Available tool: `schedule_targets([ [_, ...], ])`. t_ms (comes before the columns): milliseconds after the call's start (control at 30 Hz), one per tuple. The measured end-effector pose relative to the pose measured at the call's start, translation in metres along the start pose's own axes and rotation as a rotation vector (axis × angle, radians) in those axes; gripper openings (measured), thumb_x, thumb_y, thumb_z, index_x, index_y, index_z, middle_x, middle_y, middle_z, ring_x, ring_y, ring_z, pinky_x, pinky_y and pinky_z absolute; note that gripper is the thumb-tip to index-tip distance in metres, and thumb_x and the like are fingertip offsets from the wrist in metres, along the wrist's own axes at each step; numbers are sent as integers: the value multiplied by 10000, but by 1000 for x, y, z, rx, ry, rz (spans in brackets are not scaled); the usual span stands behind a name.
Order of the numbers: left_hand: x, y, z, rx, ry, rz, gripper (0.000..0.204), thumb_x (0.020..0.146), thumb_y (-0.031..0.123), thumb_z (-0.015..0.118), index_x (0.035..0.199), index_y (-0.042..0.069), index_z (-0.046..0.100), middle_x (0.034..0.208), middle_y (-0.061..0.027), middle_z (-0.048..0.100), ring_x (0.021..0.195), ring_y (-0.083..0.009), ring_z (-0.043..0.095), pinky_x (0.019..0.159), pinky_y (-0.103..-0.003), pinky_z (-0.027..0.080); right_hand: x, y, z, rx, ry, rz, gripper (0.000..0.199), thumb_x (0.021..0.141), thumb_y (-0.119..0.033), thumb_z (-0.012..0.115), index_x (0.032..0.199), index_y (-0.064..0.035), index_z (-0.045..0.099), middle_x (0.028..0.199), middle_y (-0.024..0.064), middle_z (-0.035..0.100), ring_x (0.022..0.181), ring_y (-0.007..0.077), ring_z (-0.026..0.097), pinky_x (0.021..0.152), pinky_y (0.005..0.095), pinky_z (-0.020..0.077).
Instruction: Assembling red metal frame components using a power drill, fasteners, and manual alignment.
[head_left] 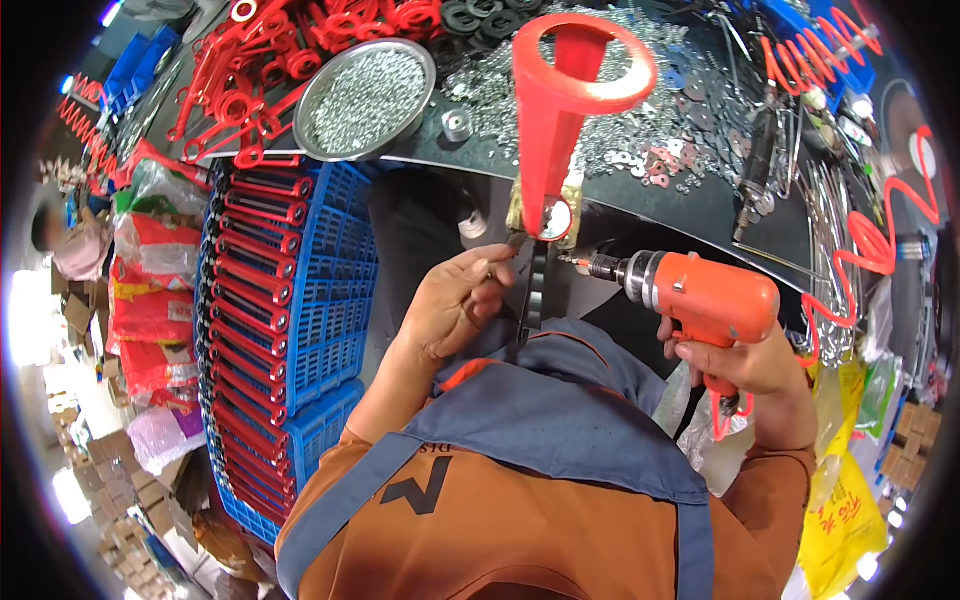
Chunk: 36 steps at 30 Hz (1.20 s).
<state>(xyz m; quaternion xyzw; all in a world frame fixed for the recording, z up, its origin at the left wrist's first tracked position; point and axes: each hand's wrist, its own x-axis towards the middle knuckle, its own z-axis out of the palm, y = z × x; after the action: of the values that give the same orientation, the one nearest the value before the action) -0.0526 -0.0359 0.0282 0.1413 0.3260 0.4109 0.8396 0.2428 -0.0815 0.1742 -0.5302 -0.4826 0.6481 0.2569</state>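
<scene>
So I'm looking down over my own chest here. My left hand (455, 300) sits about mid-frame, fingers pinched shut around a small dark tool (510, 243) whose tip pokes up toward the bottom of the red part (560, 110). That red part is a tall plastic piece with a ring on top, standing upright in the upper middle of the frame; its lower end sits in a brass-coloured clamp (545, 215) at the counter (700, 215) edge. So the part is just above and right of my left hand, very close; I can't tell if the tool tip actually touches it.

My right hand (745, 365) is at middle right, wrapped tight around the grip of an orange drill (700, 295). The drill lies level, bit (575, 262) pointing left at the clamp, tip just beside it. A black strap (535, 290) hangs down below the clamp, between my two hands.

Other stuff: a round metal pan (365, 100) of small silver screws in the upper left, loose washers (640, 130) scattered over the counter at top, a blue crate (330, 300) on the left with red parts lined up along its edge, and red coiled hoses (880, 250) on the right.
</scene>
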Motion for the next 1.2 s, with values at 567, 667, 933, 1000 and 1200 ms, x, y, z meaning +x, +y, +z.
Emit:
schedule_targets([
  [567, 0, 9, 15, -4, 103, 51, 160, 961, 164, 533, 915, 13, 556, 704, -62, 568, 511, -37, 437, 430, -134, 346, 22, 15, 35, 295, 9, -85, 385, 776, 14, 684, 1143, 13, 568, 898, 120, 645, 692, 150, 639, 500, 251, 515],
  [667, -3, 11, 18, 80, 132, 77, 226, 969, 220, 533, 849, 30, 562, 667, -53, 578, 449, -69, 436, 397, -191, 352, 26, 17, 36, 282, -42, -61, 369, 787, 21, 671, 1141, 13, 568, 894, 118, 646, 605, 130, 619, 490, 242, 504],
  [933, -6, 8, 15, 18, 28, 76, 338, 969, 311, 531, 757, 50, 502, 585, -35, 517, 382, -75, 366, 354, -210, 276, 35, 24, 44, 232, -70, -88, 357, 811, 15, 659, 1154, 7, 559, 922, 114, 652, 573, 113, 608, 487, 240, 505],
  [1000, -6, 7, 17, -10, 78, 65, 350, 966, 316, 537, 742, 52, 490, 568, -31, 504, 377, -78, 355, 353, -213, 268, 35, 23, 46, 211, -64, -62, 400, 786, 3, 671, 1166, 10, 545, 902, 128, 638, 657, 155, 622, 489, 238, 503],
  [1200, -1, -8, 21, 237, 191, 324, 362, 961, 341, 543, 726, 77, 464, 493, -9, 444, 368, -83, 351, 350, -226, 275, 32, 26, 53, 115, -58, -122, 288, 804, 14, 659, 1086, 8, 601, 858, 69, 657, 607, 102, 614, 519, 228, 502],
])
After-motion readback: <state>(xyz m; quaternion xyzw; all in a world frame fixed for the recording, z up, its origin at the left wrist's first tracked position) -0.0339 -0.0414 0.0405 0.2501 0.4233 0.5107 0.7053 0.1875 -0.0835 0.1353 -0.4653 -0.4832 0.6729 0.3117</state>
